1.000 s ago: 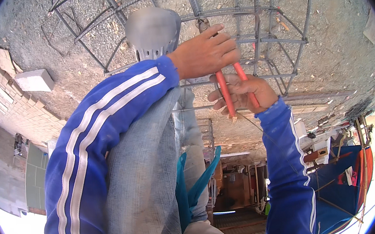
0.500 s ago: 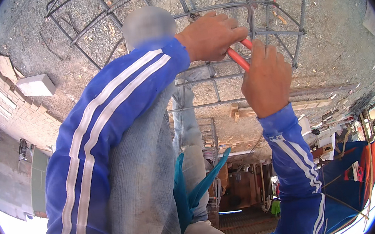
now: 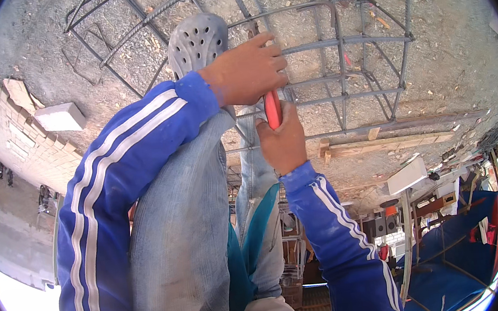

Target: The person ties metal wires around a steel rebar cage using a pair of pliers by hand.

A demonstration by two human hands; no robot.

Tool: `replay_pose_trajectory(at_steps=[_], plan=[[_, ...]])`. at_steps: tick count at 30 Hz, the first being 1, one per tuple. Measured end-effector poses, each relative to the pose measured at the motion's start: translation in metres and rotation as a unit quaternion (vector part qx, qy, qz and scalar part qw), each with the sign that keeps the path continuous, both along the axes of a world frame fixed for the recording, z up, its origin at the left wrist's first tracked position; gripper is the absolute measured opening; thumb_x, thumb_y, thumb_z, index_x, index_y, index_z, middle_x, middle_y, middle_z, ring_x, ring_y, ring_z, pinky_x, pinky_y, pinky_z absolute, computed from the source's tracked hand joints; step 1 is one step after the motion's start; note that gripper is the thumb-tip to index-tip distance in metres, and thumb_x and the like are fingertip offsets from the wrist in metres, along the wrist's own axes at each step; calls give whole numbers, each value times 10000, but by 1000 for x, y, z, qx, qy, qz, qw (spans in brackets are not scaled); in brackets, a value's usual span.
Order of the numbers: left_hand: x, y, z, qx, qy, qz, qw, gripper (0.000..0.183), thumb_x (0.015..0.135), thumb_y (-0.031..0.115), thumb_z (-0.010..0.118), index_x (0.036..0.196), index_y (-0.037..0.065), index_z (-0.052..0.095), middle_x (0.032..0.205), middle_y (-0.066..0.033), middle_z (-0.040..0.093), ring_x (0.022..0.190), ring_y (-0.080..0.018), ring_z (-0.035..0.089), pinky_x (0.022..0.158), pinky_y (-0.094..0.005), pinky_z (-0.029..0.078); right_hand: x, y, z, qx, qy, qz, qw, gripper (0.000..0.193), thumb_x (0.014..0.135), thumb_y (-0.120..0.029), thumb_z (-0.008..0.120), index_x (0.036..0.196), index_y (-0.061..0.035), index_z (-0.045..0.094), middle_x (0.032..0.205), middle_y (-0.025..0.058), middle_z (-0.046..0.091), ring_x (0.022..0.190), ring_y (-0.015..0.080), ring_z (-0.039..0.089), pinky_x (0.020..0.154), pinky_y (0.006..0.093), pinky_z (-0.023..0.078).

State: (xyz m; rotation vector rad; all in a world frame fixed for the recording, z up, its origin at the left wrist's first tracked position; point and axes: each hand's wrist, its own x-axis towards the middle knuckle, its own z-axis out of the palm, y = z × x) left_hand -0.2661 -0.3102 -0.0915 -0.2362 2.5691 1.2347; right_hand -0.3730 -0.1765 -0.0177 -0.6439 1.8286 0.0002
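Both of my hands are on a pair of red-handled pliers (image 3: 273,110) at the side of a steel rebar cage (image 3: 310,46). My left hand (image 3: 246,71) is closed around the upper part of the tool, its fingers pointing right. Lower down, my right hand (image 3: 284,142) is closed on the handle end. The handles lie close together and look like one red bar. My left hand hides most of the tool's head, which is by a rebar joint near my grey clog (image 3: 198,42).
Gravel ground lies under the cage. Wooden planks (image 3: 390,143) rest beyond my right hand, with a white block (image 3: 407,175) nearby. At left are a pale block (image 3: 61,117) and a paved strip (image 3: 35,141). A blue tarp (image 3: 453,249) hangs at lower right.
The two handles, spread apart before, have come together. My right hand has moved left and down toward my left hand, which has also shifted left and down.
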Motion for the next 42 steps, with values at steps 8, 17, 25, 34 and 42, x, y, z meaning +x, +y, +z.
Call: replay_pose_trajectory(at_steps=[8, 17, 25, 34, 42], plan=[[35, 2, 34, 223, -80, 507, 829, 419, 817, 76, 654, 1220, 23, 549, 1230, -171, 567, 1178, -300, 576, 964, -404, 493, 63, 14, -14, 30, -101, -295, 950, 376, 757, -139, 705, 1043, 43, 542, 841, 138, 580, 754, 251, 571, 725, 377, 459], [26, 10, 15, 385, -311, 464, 735, 631, 907, 521, 581, 994, -104, 582, 838, -180, 612, 888, -275, 643, 750, -371, 501, -3, -24, 3, 167, -295, -258, 904, 251, 906, -194, 602, 1079, -19, 553, 841, 48, 574, 745, 127, 542, 659, 281, 447], [15, 3, 5, 345, -297, 499, 737, 698, 865, 582, 609, 871, -114, 555, 787, -193, 585, 679, -254, 636, 606, -385, 486, -10, -21, -7, 202, -498, -486, 689, 401, 966, -246, 539, 1245, 39, 504, 1098, 209, 625, 975, 321, 655, 808, 424, 561], [22, 13, -14, 328, -270, 400, 812, 690, 952, 535, 477, 1178, -117, 498, 923, -270, 579, 702, -304, 678, 629, -383, 536, -10, -27, -3, 238, -449, -486, 711, 398, 969, -233, 539, 1263, 32, 492, 1141, 241, 613, 1068, 372, 628, 865, 454, 553], [8, -5, 6, 340, -307, 327, 827, 485, 1022, 408, 315, 1362, 87, 442, 1263, -393, 416, 1010, -432, 630, 822, -443, 526, -9, -14, -16, 243, -432, -476, 726, 335, 953, -214, 578, 1176, 32, 538, 1098, 207, 636, 1021, 309, 649, 836, 408, 551]])
